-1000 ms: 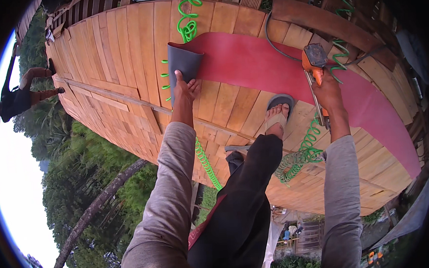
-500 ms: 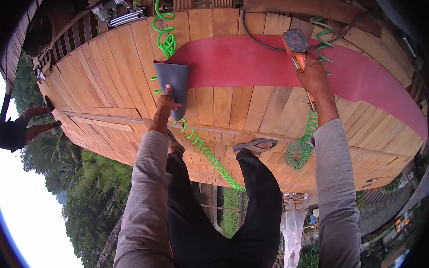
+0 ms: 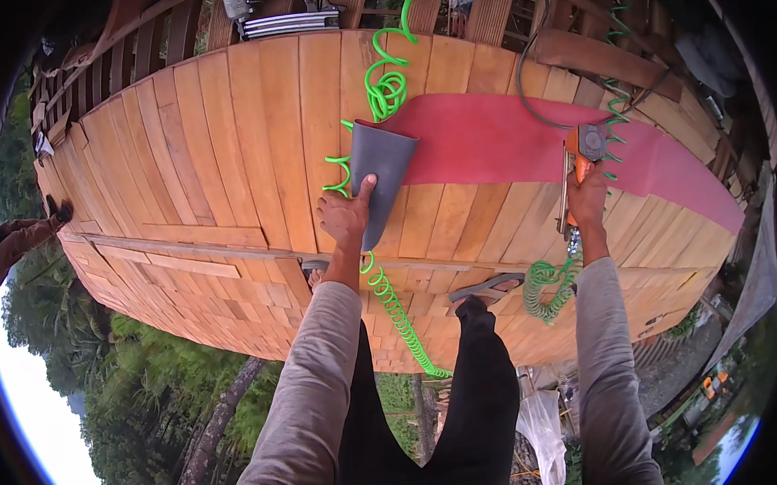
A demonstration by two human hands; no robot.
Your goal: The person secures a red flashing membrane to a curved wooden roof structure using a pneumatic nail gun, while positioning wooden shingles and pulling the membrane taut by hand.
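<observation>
My left hand [image 3: 345, 211] lies at the left edge of a folded grey flap [image 3: 385, 160], thumb on it and fingers apart to the left. The flap ends a long red sheet [image 3: 479, 139] on the curved wooden roof. My right hand [image 3: 588, 195] grips an orange pneumatic nail gun [image 3: 585, 147] at the sheet's lower edge. A green coiled hose [image 3: 389, 95] runs beside and behind the flap. Another green coil [image 3: 546, 288] lies below the gun. My legs and sandaled feet are below my hands.
A co-worker's leg [image 3: 16, 241] shows at the far left. A plank rail [image 3: 189, 236] crosses the roof. Metal tools [image 3: 283, 22] and slatted framing [image 3: 491, 4] line the upper edge. A loose curved board [image 3: 597, 56] and black cable [image 3: 525, 93] lie upper right. Trees and a drop lie beyond the edge.
The view has shifted, moving the roof scene rightward and lower. My left hand has turned, its fingers now spread left of the flap. My right hand still holds the nail gun.
</observation>
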